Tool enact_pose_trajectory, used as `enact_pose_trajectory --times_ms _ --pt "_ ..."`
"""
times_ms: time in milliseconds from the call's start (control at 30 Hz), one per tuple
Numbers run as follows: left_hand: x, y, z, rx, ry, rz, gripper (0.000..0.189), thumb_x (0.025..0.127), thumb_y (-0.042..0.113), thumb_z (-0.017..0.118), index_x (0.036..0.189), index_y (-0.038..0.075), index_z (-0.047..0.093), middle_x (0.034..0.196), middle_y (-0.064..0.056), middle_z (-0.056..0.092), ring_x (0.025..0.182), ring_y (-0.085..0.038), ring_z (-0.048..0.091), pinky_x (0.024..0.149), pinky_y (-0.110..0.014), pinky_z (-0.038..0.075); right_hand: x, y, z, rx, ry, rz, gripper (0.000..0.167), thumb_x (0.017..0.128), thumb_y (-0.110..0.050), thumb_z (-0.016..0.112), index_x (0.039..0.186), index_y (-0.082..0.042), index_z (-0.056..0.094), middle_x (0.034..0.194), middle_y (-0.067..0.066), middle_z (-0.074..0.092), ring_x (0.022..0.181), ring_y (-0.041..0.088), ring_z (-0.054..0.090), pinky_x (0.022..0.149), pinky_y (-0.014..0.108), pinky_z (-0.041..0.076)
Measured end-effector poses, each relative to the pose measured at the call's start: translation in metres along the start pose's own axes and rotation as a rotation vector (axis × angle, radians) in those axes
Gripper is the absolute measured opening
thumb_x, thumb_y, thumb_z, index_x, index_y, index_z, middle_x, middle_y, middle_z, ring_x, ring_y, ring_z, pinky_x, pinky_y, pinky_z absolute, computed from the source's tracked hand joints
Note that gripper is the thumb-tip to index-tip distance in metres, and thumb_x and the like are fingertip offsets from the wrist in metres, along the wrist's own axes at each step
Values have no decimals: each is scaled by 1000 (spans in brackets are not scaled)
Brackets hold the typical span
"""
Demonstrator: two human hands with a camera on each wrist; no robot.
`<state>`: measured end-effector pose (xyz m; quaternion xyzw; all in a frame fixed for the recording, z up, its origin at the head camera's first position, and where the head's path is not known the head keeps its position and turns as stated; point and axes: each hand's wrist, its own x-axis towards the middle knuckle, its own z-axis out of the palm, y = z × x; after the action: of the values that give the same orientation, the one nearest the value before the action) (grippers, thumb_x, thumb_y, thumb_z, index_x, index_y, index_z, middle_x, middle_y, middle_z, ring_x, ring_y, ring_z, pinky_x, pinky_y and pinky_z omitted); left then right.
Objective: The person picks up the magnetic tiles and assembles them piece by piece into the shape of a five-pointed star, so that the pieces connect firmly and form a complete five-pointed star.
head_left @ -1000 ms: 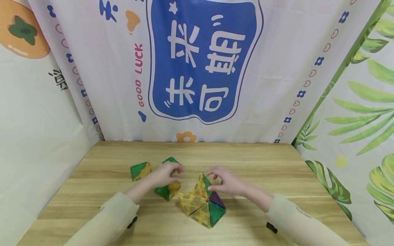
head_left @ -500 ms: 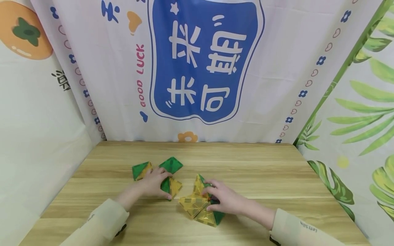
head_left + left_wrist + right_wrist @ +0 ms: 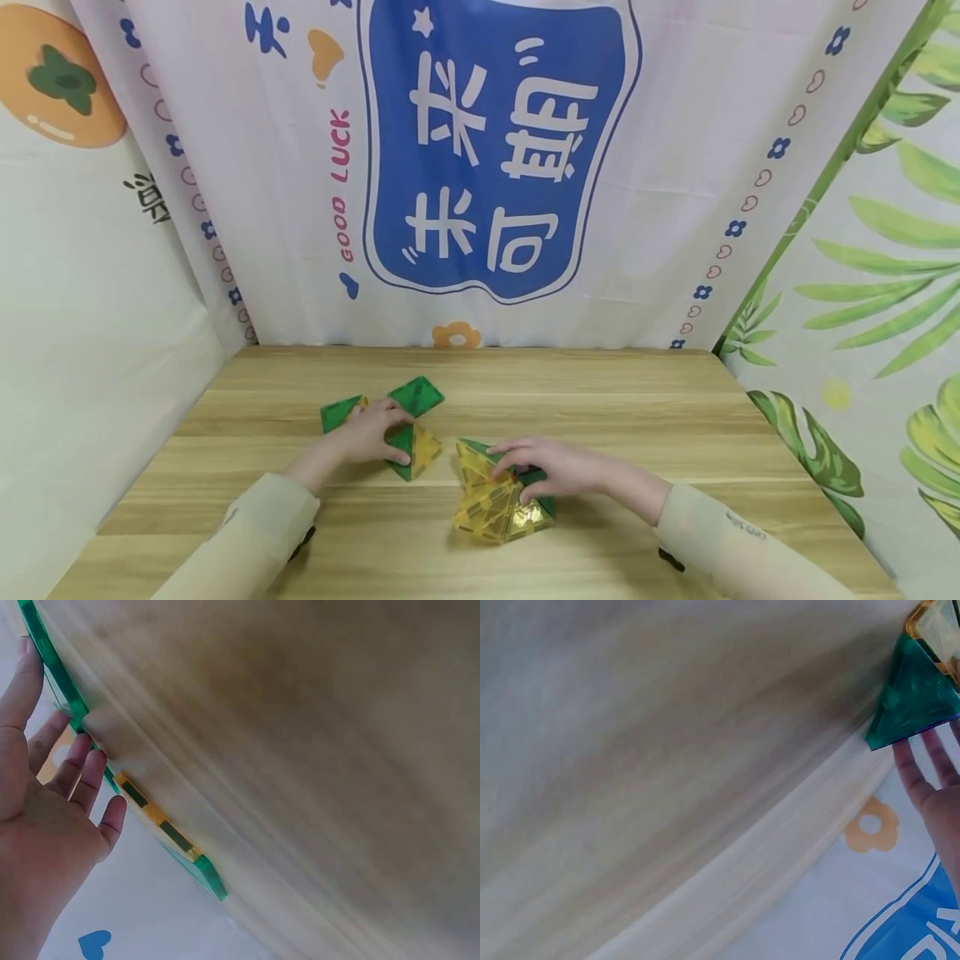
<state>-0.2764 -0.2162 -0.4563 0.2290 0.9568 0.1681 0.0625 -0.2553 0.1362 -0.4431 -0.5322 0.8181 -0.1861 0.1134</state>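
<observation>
Magnetic tiles in clear green and yellow lie about both hands. My right hand [image 3: 562, 468] grips a raised, joined cluster of magnetic tiles [image 3: 483, 508], its thumb at the near side and its fingers over the top. In the right wrist view, the cluster's green triangle [image 3: 915, 694] stands tilted above the wood, with fingertips against its lower edge. My left hand [image 3: 371, 431] rests over flat tiles, partly hiding them; a yellow triangle [image 3: 426, 452] shows beside its thumb. The left wrist view has its fingers loosely extended near a green tile's edge [image 3: 56, 667].
A flat green diamond of tiles [image 3: 417, 396] lies just beyond my left hand, and a green tile [image 3: 339, 412] shows at its left. The wooden table [image 3: 637, 392] ends at a printed curtain [image 3: 675, 208].
The right hand has come down onto the tile cluster and turned it, shifting it slightly right. My left hand has drawn back left over the flat tiles, which have moved a little.
</observation>
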Motion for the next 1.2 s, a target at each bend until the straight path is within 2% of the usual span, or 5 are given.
enact_pose_trajectory --times_ms 133,233,433,833,1200 --pt "7 -7 -2 -26 -17 -13 65 72 45 77 126 13 59 125 -9 51 119 -33 46 99 -66 24 2 6 -4 23 0 -23 57 84 -24 70 135 -17 47 142 5 45 122 15 49 102 29 42" --pt "12 -11 -5 -43 -26 -29 65 72 43 78 126 13 59 122 -8 52 115 -31 47 100 -65 24 4 10 -5 6 7 -59 58 83 -22 71 135 -12 46 138 6 48 120 14 51 102 29 41" --pt "22 -18 -12 -30 -43 -23 64 74 39 77 128 10 57 116 -9 54 109 -30 49 94 -63 32 7 12 -10 -16 -15 -70 55 84 -22 70 135 -16 50 141 3 48 128 16 46 107 35 36" --pt "32 -21 -17 -66 -82 -60 57 71 31 82 117 7 58 114 -8 56 111 -30 49 97 -62 30 21 10 -8 -104 -32 -56 55 87 -18 66 138 -18 48 145 -3 44 133 16 41 110 34 32" --pt "37 -25 -16 -22 -105 -35 61 77 30 77 129 6 55 114 -9 56 114 -34 46 98 -64 29 25 12 -6 -74 -36 -22 55 88 -16 65 140 -21 46 147 -6 41 135 16 38 110 36 31"
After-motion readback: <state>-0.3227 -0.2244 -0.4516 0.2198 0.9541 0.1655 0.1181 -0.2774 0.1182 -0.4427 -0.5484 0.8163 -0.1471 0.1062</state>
